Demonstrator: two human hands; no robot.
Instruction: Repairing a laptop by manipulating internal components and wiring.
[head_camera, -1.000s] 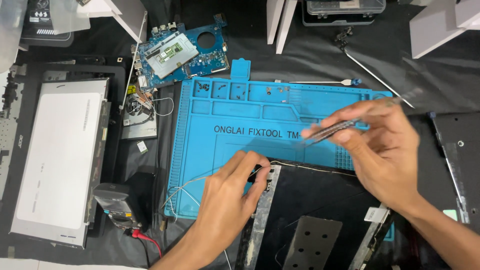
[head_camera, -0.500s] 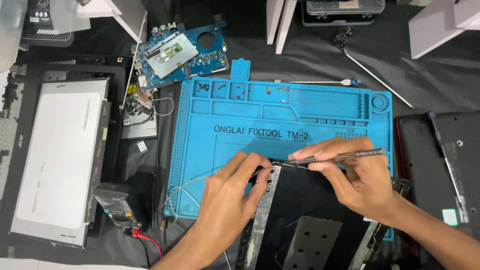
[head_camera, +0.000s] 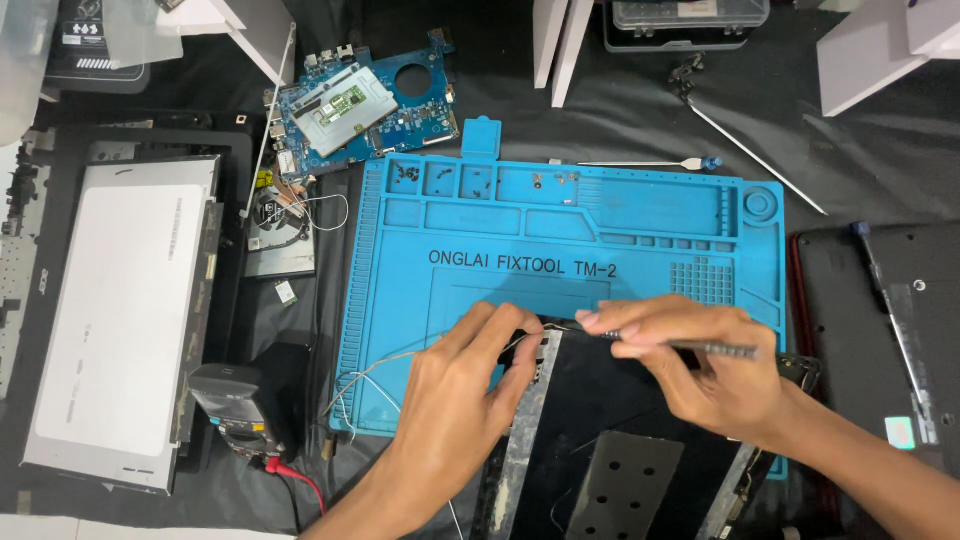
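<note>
A black laptop lid panel (head_camera: 600, 420) with metal hinge strips lies on the near part of a blue silicone repair mat (head_camera: 560, 240). My left hand (head_camera: 455, 400) rests on the panel's upper left corner, fingers pressing its metal strip (head_camera: 520, 430). My right hand (head_camera: 700, 370) grips grey metal tweezers (head_camera: 690, 346), their tips pointing left at the same corner, close to my left fingertips. Thin white and grey wires (head_camera: 375, 375) trail left from that corner across the mat.
A laptop screen panel (head_camera: 120, 300) lies at the left, a blue circuit board (head_camera: 365, 100) and a fan (head_camera: 280, 225) behind the mat. Small screws sit in the mat's trays (head_camera: 470, 182). A black laptop base (head_camera: 880, 330) lies right; a battery pack (head_camera: 240, 400) lies near left.
My right hand has come down and left with the tweezers, from above the mat's right side to the panel's upper left corner. The left hand has stayed on the corner.
</note>
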